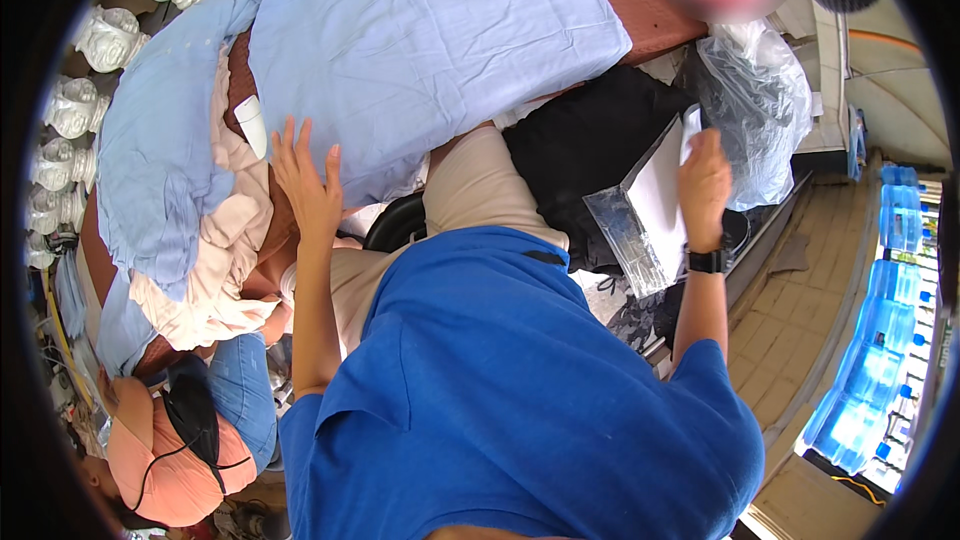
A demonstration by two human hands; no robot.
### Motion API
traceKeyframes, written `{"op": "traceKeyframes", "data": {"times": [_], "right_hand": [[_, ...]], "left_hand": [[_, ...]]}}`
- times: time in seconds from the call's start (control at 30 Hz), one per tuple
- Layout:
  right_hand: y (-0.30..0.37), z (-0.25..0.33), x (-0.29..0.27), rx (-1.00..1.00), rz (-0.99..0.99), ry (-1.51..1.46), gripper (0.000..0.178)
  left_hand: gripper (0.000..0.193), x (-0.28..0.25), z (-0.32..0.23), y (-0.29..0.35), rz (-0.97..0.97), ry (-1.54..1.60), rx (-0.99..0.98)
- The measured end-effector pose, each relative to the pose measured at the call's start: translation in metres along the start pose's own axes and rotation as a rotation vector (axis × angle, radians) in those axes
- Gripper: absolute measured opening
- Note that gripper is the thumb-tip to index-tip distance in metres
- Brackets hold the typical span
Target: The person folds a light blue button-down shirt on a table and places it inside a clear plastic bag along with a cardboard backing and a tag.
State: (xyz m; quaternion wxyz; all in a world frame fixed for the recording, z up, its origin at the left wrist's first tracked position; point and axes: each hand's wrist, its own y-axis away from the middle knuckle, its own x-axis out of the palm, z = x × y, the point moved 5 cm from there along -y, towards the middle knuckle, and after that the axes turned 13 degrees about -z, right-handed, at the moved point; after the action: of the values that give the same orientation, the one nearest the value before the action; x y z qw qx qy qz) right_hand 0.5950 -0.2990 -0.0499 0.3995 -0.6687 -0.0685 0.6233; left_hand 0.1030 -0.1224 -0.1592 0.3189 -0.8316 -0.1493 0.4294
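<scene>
A light blue folded cloth (pixel 440 30) is spread over the brown table. My left hand (pixel 306 178) lies at its near left edge with fingers stretched apart, holding nothing. Just beyond those fingertips is a small white card-like piece (pixel 252 127). Over on the right, my right hand (pixel 706 180) is closed on a white sheet (pixel 690 130). It is beside a clear plastic packet (pixel 618 225) with white paper-like contents (pixel 655 200). The packet leans against black fabric (pixel 600 140); my fingertips are partly hidden.
More blue cloth (pixel 165 160) and cream cloth (pixel 225 250) drape over the table (pixel 650 0) at left. A clear plastic bag (pixel 755 100) stands at right. A person in an orange top (pixel 190 455) sits at lower left. Large blue water bottles (pixel 870 360) line the far right.
</scene>
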Motion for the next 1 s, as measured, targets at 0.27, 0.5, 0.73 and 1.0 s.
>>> {"op": "traceKeyframes", "data": {"times": [0.27, 0.5, 0.73, 1.0], "right_hand": [[-0.083, 0.16, -0.06, -0.015, 0.549, -1.166, 0.019], [-0.14, 0.263, -0.034, -0.405, 0.89, -1.317, 0.029], [-0.179, 0.312, 0.065, -0.505, 1.188, -1.373, 0.042], [-0.115, 0.363, 0.174, 0.085, 1.08, -1.669, 0.031]], "left_hand": [[0.077, -0.03, -0.118, -0.093, 0.094, 0.625, 0.106], [0.064, -0.061, -0.166, -0.173, 0.215, 0.813, 0.38], [0.018, -0.058, -0.074, -0.192, -0.084, 0.86, -0.2], [0.042, -0.012, 0.039, -0.13, -0.323, 0.762, -0.644]]}}
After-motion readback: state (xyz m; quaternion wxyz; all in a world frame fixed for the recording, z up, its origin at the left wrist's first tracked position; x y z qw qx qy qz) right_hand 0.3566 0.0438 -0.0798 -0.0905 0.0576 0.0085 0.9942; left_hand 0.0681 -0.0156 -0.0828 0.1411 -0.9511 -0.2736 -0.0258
